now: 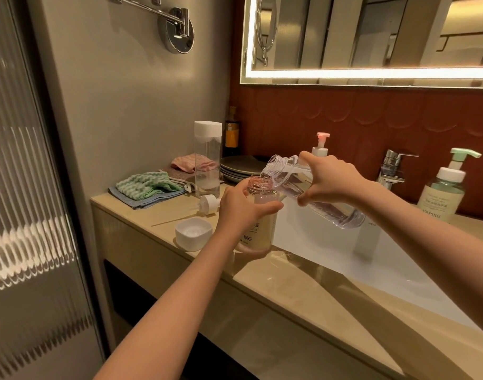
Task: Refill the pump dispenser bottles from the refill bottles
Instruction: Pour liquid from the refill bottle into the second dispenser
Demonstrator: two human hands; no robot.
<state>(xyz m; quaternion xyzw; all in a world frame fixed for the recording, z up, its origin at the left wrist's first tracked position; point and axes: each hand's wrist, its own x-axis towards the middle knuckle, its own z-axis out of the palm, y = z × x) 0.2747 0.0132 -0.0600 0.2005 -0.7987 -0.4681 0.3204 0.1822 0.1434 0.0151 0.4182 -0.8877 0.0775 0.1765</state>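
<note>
My left hand (241,211) grips an uncapped pink dispenser bottle (261,229) upright at the counter's edge beside the sink. My right hand (330,179) holds a clear refill bottle (330,207) tilted with its threaded mouth over the dispenser's neck, and clear liquid runs into it. The removed pump head (207,202) lies on the counter left of my left hand. A white square cap (193,233) sits open side up nearer the front edge. A second clear refill bottle (207,160) with a white cap stands behind. A pink-pump dispenser (320,145) and a green-pump dispenser (444,187) stand by the sink.
Folded cloths (150,189) and a stack of grey plates (241,167) lie at the back left of the beige counter (303,286). A chrome tap (392,168) rises behind the white sink (330,248). A lit mirror hangs above; a ribbed glass door is at the left.
</note>
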